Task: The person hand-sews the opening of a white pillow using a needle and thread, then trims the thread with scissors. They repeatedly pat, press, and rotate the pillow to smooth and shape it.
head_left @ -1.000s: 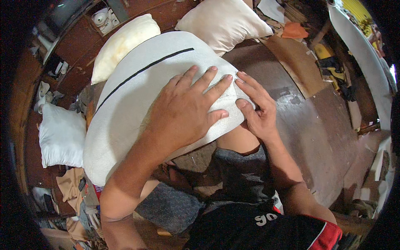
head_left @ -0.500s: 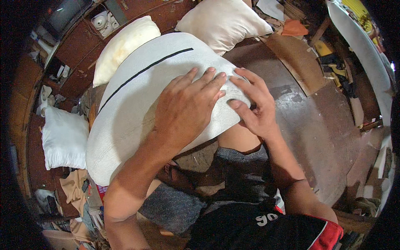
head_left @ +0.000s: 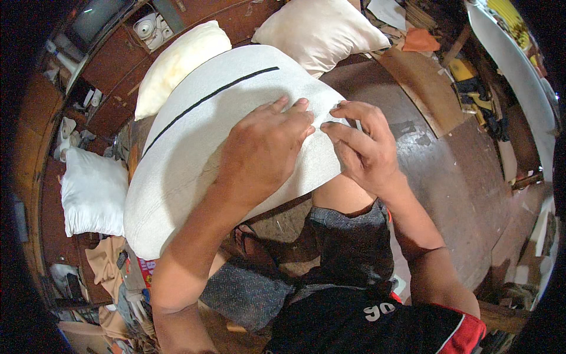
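The big white sheet (head_left: 171, 177) with a black strip (head_left: 212, 105) lies in front of the person, its near edge over a bare knee (head_left: 339, 194). The left hand (head_left: 265, 144) rests on it and the right hand (head_left: 365, 144) bends its fingers at the right edge, the two apart but close (whether either pinches anything, I cannot tell). Beyond, an open compartment (head_left: 163, 43) holds a round white thing (head_left: 144, 27).

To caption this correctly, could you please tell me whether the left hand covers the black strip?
No, the black strip on the white sheet lies uncovered, apart from the left hand.
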A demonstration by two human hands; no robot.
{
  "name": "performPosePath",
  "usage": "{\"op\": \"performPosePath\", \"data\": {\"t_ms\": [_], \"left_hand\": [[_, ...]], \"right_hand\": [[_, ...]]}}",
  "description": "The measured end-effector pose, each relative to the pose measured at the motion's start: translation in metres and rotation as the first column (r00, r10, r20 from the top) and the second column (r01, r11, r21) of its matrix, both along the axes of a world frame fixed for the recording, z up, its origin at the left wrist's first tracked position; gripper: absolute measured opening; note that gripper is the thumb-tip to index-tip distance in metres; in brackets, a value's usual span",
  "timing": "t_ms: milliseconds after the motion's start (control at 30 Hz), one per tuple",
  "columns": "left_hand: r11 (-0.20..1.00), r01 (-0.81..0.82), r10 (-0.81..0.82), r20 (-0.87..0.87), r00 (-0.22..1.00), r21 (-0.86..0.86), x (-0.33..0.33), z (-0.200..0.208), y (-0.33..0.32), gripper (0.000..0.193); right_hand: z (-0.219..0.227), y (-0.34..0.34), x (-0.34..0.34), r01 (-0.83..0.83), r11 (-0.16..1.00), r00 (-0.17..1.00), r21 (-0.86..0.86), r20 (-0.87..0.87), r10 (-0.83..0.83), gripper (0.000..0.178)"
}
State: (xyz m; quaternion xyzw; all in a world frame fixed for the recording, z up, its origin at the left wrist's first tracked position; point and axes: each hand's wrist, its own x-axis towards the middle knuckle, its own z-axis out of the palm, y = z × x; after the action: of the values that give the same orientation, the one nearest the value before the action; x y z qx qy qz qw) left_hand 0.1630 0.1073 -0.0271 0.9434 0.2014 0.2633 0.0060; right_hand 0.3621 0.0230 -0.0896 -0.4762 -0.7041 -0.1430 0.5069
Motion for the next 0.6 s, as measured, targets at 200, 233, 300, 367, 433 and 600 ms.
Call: {"op": "performPosePath", "data": {"t_ms": [200, 233, 300, 367, 433, 600], "left_hand": [[0.997, 0.026, -0.027, 0.001, 1.0, 0.071, -0.001, -0.001, 0.002, 0.023], [0.995, 0.036, -0.037, 0.011, 0.999, 0.09, 0.0, -0.001, 0.001, 0.022], [0.995, 0.038, -0.04, 0.019, 0.999, 0.094, 0.002, -0.001, 0.001, 0.022], [0.998, 0.016, -0.017, 0.011, 1.0, 0.065, 0.0, -0.001, 0.0, 0.025], [0.997, 0.01, -0.011, 0.016, 1.0, 0.071, 0.001, 0.0, -0.001, 0.027], [0.991, 0.012, -0.017, 0.032, 0.999, 0.133, 0.002, -0.002, 0.0, 0.03]], "right_hand": [[0.041, 0.008, 0.021, -0.133, 0.966, 0.991, -0.221, -0.015, 0.133, 0.014], [0.046, 0.011, 0.023, -0.156, 0.959, 0.986, -0.236, 0.015, 0.164, 0.013], [0.054, 0.014, 0.027, -0.198, 0.943, 0.971, -0.267, 0.074, 0.225, 0.012], [0.059, 0.016, 0.029, -0.198, 0.936, 0.958, -0.29, 0.147, 0.248, 0.013], [0.064, 0.018, 0.03, -0.191, 0.934, 0.941, -0.302, 0.216, 0.262, 0.013], [0.077, 0.019, 0.029, -0.083, 0.95, 0.833, -0.3, 0.503, 0.231, 0.014]]}}
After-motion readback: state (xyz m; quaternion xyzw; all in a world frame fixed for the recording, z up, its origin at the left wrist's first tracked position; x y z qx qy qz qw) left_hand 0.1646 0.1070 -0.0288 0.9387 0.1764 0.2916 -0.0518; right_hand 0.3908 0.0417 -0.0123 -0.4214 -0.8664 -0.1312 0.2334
